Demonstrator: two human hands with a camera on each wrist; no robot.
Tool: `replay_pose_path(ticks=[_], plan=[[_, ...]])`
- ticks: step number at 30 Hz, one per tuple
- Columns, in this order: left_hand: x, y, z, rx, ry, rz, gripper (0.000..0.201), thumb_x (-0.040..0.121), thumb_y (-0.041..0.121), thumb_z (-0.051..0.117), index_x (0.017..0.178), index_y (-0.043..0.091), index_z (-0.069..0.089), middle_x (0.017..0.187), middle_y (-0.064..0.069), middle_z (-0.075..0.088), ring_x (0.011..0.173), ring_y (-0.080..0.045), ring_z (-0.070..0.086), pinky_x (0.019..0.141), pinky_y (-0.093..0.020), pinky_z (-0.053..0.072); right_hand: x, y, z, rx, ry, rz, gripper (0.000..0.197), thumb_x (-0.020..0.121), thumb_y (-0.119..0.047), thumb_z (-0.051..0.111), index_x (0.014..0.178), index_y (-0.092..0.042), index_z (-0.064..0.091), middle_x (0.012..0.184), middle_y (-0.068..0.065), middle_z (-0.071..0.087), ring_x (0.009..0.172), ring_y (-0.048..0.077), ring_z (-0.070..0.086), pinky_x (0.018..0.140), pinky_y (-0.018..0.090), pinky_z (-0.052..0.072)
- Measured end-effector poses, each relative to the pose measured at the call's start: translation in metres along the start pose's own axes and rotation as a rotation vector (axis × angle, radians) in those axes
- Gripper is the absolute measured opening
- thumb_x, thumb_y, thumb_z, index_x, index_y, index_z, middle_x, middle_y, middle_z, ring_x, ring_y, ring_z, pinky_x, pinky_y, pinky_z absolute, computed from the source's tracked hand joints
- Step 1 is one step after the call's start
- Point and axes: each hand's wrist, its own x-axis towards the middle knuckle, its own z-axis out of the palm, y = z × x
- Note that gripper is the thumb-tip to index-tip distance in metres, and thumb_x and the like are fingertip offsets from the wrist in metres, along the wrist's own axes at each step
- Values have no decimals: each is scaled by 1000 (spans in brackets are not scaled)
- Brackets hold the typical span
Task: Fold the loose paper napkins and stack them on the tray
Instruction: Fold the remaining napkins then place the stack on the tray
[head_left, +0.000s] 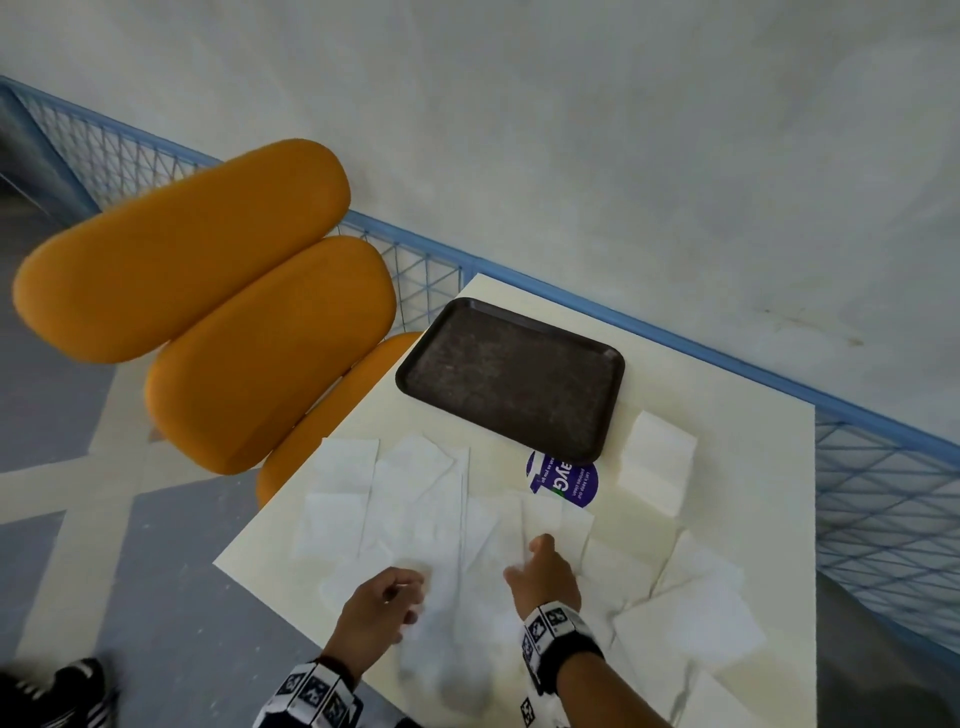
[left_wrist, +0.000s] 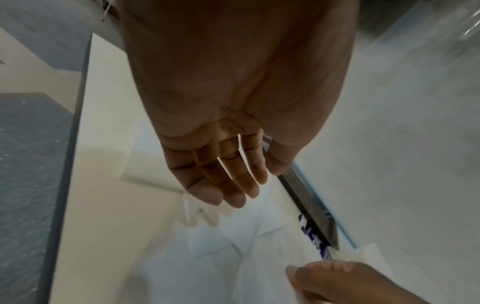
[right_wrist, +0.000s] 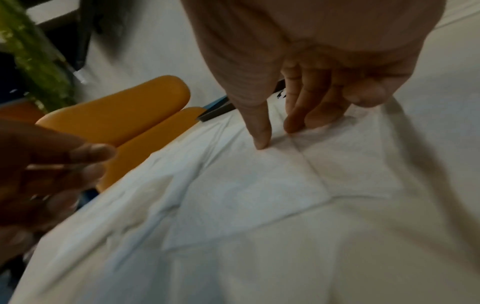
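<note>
Several white paper napkins (head_left: 415, 493) lie unfolded and overlapping on the cream table (head_left: 753, 441). One folded napkin (head_left: 657, 462) lies just right of the dark brown tray (head_left: 511, 374), which has nothing on it. My right hand (head_left: 530, 558) presses thumb and fingertips (right_wrist: 262, 142) down on a creased napkin (right_wrist: 259, 185) at the front middle. My left hand (head_left: 402, 597) hovers just left of it over the napkins (left_wrist: 221, 257). Its fingers (left_wrist: 228, 185) are relaxed and hold nothing. The tray's edge (left_wrist: 309, 201) shows beyond them.
An orange cushioned chair (head_left: 208, 291) stands at the table's left edge. A blue mesh railing (head_left: 883, 493) runs behind and to the right of the table. A round blue sticker (head_left: 571, 483) sits on the table by the tray's near corner.
</note>
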Motion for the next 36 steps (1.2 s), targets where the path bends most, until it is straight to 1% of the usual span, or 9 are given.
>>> replay_pose_path(ticks=[6, 10, 16, 20, 23, 26, 28, 31, 36], plan=[[0, 9, -21, -29, -46, 57, 14, 97, 21, 59, 99, 22, 72, 91, -2, 76, 68, -12, 67, 60, -26, 47, 6, -2, -3, -11, -97, 52, 26, 80, -32, 69, 101, -17, 64, 105, 3, 71, 99, 24, 67, 77, 26, 51], [0, 15, -28, -48, -67, 69, 12, 94, 22, 62, 98, 23, 73, 92, -1, 75, 72, -13, 69, 61, -26, 48, 3, -2, -9, 74, -94, 56, 16, 81, -23, 69, 73, -19, 55, 83, 2, 66, 87, 25, 65, 75, 25, 49], [-4, 35, -23, -71, -117, 120, 13, 96, 23, 60, 104, 23, 71, 96, -2, 76, 79, -16, 72, 66, -28, 50, -34, -7, -50, 676, -133, 23, 25, 79, -15, 77, 101, -15, 65, 93, 6, 69, 78, 19, 61, 63, 25, 44], [-13, 61, -9, -86, -225, 114, 18, 97, 35, 60, 109, 26, 69, 107, 4, 75, 97, -14, 72, 80, -29, 53, -71, -13, -82, 1008, -259, -25, 36, 90, -1, 66, 118, -22, 60, 101, 16, 75, 92, 30, 70, 79, 43, 56], [-24, 78, 4, -27, -359, 170, 30, 93, 52, 61, 115, 32, 67, 111, 11, 74, 101, -7, 70, 87, -27, 55, -88, -17, -96, 1053, -270, -80, 36, 94, -4, 61, 124, -23, 59, 109, 12, 75, 105, 35, 69, 93, 51, 56], [-31, 95, 11, -128, -443, 215, 28, 94, 43, 64, 112, 23, 71, 107, 0, 76, 102, -20, 72, 90, -36, 59, -103, -24, -108, 1065, -235, -142, 35, 95, -5, 60, 125, -22, 60, 111, 10, 74, 106, 34, 69, 94, 53, 56], [-35, 104, 11, -184, -429, 275, 18, 97, 30, 65, 104, 16, 73, 101, -9, 76, 99, -26, 73, 90, -43, 60, -111, -29, -116, 1046, -211, -173, 33, 95, -7, 61, 124, -22, 61, 112, 9, 74, 106, 32, 69, 93, 50, 57], [-37, 116, 6, -185, -385, 366, 12, 95, 32, 66, 91, 22, 71, 94, -11, 72, 96, -28, 71, 88, -45, 58, -120, -35, -125, 984, -179, -245, 28, 93, -11, 64, 121, -17, 64, 114, 9, 73, 107, 31, 69, 88, 44, 59], [-40, 132, -1, -147, -374, 497, 44, 91, 45, 66, 81, 4, 54, 80, -17, 51, 78, -21, 53, 72, -37, 46, -129, -43, -130, 948, -73, -339, 28, 96, -14, 65, 123, -17, 62, 109, 9, 75, 103, 32, 70, 91, 55, 56]])
